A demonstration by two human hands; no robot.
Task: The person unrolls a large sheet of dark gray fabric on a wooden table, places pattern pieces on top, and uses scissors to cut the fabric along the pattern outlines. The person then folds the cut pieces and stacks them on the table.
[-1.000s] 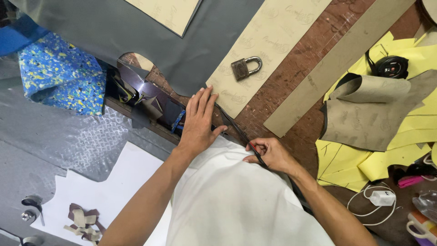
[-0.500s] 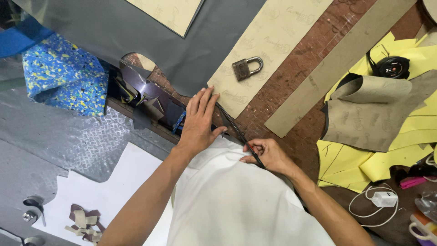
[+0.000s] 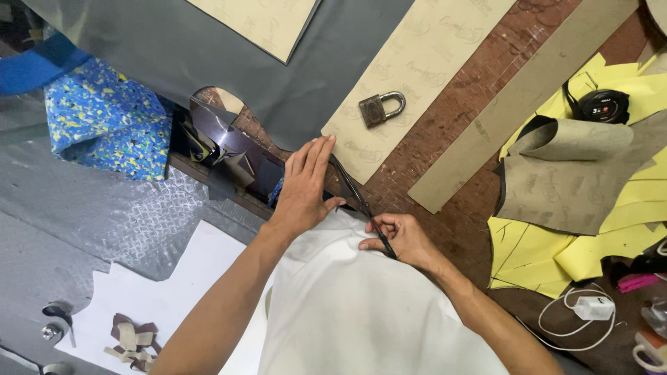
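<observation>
Where white shirt (image 3: 361, 312) hides work, right hand (image 3: 403, 239) grips thin dark tool (image 3: 361, 205); left hand (image 3: 306, 184) flat, open.

My left hand (image 3: 303, 186): flat, palm down, fingers extended together toward far side, thumb spread right | My right hand (image 3: 401, 238): near right, fingers curled in a pinch grip, knuckles up | Both forearms bare, converging from near edge.
</observation>
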